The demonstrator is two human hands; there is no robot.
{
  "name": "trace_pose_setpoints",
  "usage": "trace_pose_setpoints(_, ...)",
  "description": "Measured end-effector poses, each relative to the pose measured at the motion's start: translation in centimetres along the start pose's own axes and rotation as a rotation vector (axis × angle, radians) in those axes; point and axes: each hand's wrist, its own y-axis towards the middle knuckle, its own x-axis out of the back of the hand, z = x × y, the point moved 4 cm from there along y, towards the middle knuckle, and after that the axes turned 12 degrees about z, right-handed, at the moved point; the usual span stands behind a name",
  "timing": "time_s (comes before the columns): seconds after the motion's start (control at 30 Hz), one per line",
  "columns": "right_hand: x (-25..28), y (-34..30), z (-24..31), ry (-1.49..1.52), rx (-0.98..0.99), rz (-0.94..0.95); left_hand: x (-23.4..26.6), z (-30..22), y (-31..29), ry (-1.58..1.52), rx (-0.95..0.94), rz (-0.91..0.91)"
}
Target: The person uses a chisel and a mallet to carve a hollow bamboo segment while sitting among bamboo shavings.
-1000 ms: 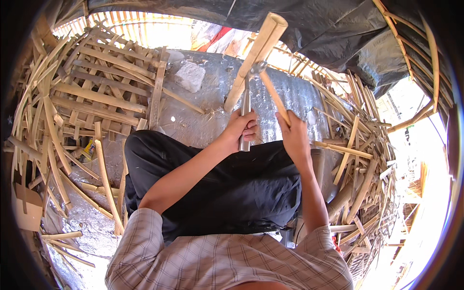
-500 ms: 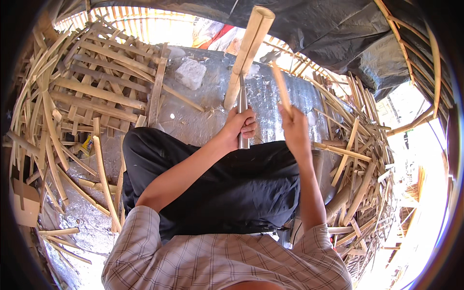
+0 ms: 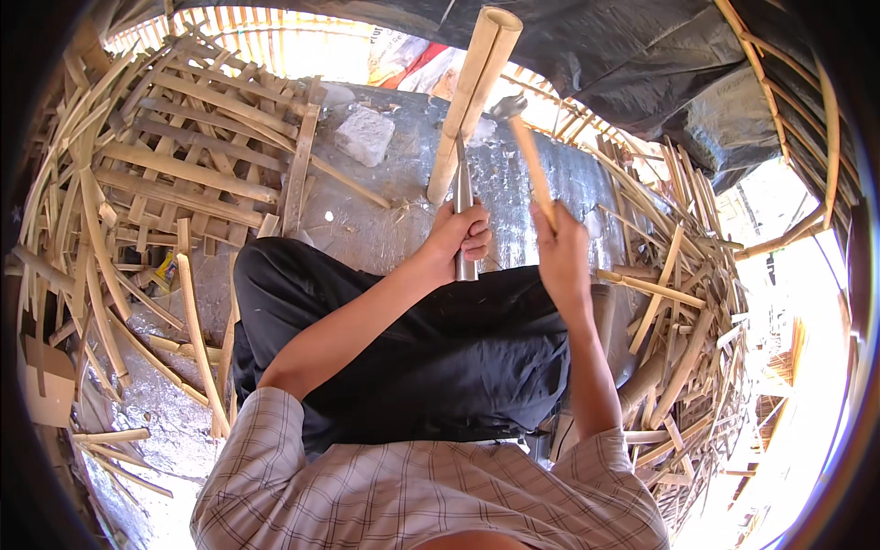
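Observation:
A bamboo pole [image 3: 472, 82] stands tilted in front of me, with a long split down the side facing me. My left hand [image 3: 456, 236] is closed round the tapered steel handle of a metal tool, which looks like a knife [image 3: 464, 181]. Its narrow tip meets the pole at the split; how deep it sits I cannot tell. To the right, my right hand [image 3: 562, 243] grips the wooden handle of a hammer [image 3: 531, 156]. The hammer's metal head is raised beside the pole, apart from both pole and knife.
A pale stone block [image 3: 365, 137] lies left of the pole on a grey sheet-covered floor [image 3: 422, 119]. Woven bamboo slats [image 3: 192, 174] are stacked at left. Bamboo strips and offcuts [image 3: 678, 339] pile up at right. A black tarp [image 3: 642, 64] hangs at the back.
The hammer has shifted very slightly and its handle looks less blurred. My left hand still holds the knife against the bamboo pole.

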Motion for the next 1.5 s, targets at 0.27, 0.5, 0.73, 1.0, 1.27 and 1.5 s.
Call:
trace_pose_setpoints(0.27, -1.0, 0.3, 0.1, 0.201, 0.008, -0.163, -0.5, 0.3, 0.1, 0.040, 0.071, -0.002)
trace_pose_setpoints(0.5, -1.4, -2.6, 0.6, 0.248, -0.061, 0.012, 0.8, 4.1, -0.3, 0.125, 0.196, -0.004)
trace_pose_setpoints(0.73, -4.1, -5.3, 0.7, 0.288, -0.088, -0.245, 1.4, 6.0, 0.2, 0.026, 0.117, 0.149)
trace_pose_setpoints(1.0, -5.1, -9.0, 3.4, 0.357, -0.207, -0.025, 4.0, 7.8, 0.5, 0.112, 0.093, -0.015)
trace_pose_setpoints(1.27, -8.4, -8.4, 2.2, 0.229, -0.184, -0.023, 1.7, 6.3, -0.1, -0.042, 0.057, 0.152)
trace_pose_setpoints(1.5, -5.3, -7.2, 3.9, 0.352, -0.125, -0.166, 1.7, 5.2, 0.5, 0.034, -0.051, 0.000)
